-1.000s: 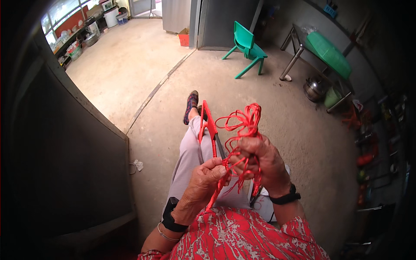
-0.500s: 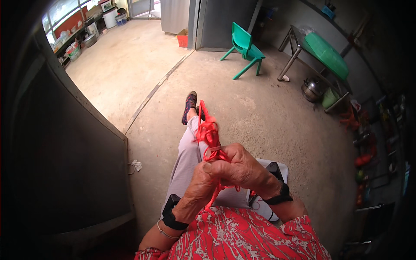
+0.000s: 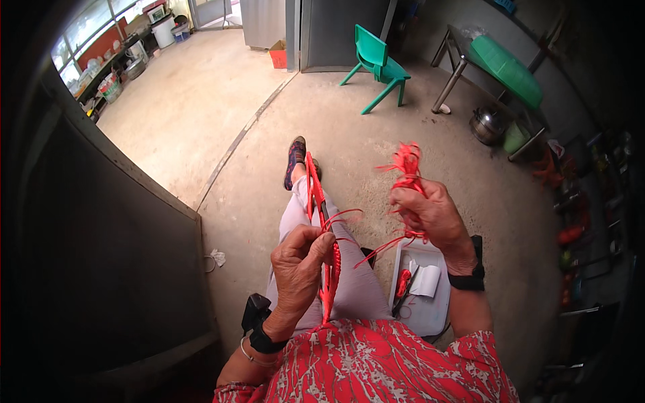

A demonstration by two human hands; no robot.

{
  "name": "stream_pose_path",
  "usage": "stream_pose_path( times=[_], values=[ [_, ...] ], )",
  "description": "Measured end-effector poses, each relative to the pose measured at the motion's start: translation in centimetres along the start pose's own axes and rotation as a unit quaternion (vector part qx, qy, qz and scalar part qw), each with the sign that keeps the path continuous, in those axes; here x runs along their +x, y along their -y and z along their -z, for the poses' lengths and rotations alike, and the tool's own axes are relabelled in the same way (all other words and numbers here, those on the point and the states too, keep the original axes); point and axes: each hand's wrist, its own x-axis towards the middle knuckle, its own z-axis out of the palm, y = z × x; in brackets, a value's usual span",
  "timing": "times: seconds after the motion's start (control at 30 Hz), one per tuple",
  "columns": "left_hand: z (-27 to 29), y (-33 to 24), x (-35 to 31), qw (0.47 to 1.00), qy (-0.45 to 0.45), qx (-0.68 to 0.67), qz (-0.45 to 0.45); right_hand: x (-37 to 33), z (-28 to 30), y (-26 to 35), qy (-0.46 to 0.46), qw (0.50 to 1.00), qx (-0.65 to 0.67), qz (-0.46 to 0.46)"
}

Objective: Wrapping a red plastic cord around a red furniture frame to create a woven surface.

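Note:
A long red braided cord [image 3: 313, 185] runs over my lap toward my shoes, with a narrow dark strip alongside it. My left hand [image 3: 295, 269] is closed beside it, thumb and forefinger pinched on a thin red strand; which strand exactly is hard to make out. Loose thin ends stick out to the right of those fingertips. My right hand [image 3: 437, 215] is held up to the right, fingers wrapped round a gathered bundle of red cord [image 3: 407, 160]. Its frayed-looking top shows above the fist, and loose strands trail below toward my lap.
A white tray [image 3: 424, 322] at my right holds a white paper piece [image 3: 424, 281], red cord [image 3: 403, 283] and a dark slim tool. Ahead stand a green chair [image 3: 381, 60] and a metal-legged table [image 3: 459, 72]. A dark panel [image 3: 127, 221] rises at left.
My hands were together on the red bundle and have parted. The right hand has carried the bundle rightward, while the left stays over my lap. The braided cord and tray now show more fully.

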Motion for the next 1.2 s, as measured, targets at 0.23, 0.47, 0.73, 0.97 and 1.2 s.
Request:
stream_pose_path(
  times=[0.23,0.47,0.73,0.97,1.2],
  values=[
    [0.8,-0.8,0.4,0.985,-0.061,-0.124,0.105,-0.2,3.4,-1.5,-0.014,0.999,0.051,-0.005],
    [2.7,0.1,0.7,0.975,-0.110,-0.136,0.135,-3.0,1.3,-5.4,0.065,0.974,-0.191,-0.103],
    [2.7,0.0,0.3,0.980,-0.103,-0.081,0.149,-1.1,-4.0,-5.9,0.282,0.905,-0.316,0.045],
    [3.9,0.1,0.0,0.985,-0.051,-0.068,0.149,1.8,-6.3,-5.9,0.261,0.870,-0.391,0.147],
    [4.0,-0.4,0.2,0.983,-0.055,-0.113,0.131,2.7,-7.7,-5.2,0.216,0.900,-0.348,0.150]
  ],
)
